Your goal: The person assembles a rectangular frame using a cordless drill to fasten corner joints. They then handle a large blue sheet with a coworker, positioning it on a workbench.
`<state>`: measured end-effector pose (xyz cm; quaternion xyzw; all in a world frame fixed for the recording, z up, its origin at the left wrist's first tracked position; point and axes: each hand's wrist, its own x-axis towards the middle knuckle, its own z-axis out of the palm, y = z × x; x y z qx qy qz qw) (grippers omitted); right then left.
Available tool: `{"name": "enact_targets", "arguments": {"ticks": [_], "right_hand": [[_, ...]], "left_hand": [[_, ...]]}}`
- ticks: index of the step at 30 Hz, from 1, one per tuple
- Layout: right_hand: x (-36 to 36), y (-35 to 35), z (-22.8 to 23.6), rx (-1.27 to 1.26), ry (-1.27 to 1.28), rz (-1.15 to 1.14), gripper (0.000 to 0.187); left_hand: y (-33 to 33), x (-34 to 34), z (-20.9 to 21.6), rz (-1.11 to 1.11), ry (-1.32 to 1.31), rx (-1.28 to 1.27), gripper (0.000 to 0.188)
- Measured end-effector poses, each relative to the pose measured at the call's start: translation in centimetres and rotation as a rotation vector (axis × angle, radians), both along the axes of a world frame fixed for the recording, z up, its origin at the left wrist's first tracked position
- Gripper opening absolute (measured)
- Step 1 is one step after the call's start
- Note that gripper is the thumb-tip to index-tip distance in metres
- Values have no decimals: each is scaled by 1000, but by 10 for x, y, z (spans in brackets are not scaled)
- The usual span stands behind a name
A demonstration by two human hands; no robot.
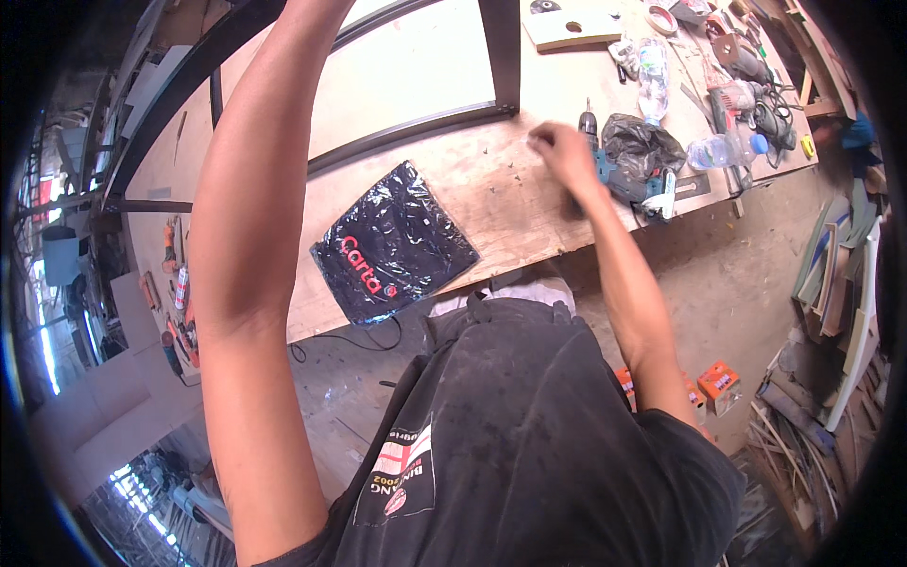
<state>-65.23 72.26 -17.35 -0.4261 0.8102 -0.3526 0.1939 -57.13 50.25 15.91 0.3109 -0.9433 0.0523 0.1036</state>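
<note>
My right hand is over the wooden workbench, beside the corner of a dark metal frame. Its fingers are curled together as in a pinch; whatever they may hold is too small to make out. Just right of it lies a cordless drill with a bit in its chuck, partly covered by a crumpled black plastic bag. My left arm stretches up across the frame, and its hand is beyond the upper edge. A black plastic packet with red lettering lies between my arms at the bench's near edge.
Plastic bottles, a corded power tool and a wooden block with a hole crowd the bench's right side. More tools lie at its left. Orange boxes and wood offcuts are on the floor at right.
</note>
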Motion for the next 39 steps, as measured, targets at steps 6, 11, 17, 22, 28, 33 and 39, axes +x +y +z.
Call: {"name": "enact_targets", "arguments": {"ticks": [6,11,17,22,28,33,39], "right_hand": [[51,10,-38,289,96,-2,23],[67,17,-56,187,154,-35,18],[68,14,-60,56,95,-59,16],[46,-5,-24,-284,-546,-249,12],[-16,-47,100,-712,-715,-284,20],[-69,-110,172,-995,-671,-244,36],[-76,-160,217,-937,-867,-95,44]], "left_hand": [[-14,-17,-10,-3,15,-41,59],[-25,-9,5,-129,-20,127,51],[-84,-12,-14,-430,60,572,38],[-87,-20,-10,-451,5,673,41],[-82,-16,-6,-435,1,663,45],[-72,-21,-5,-449,11,718,28],[-54,-25,-9,-318,-5,546,29]]}}
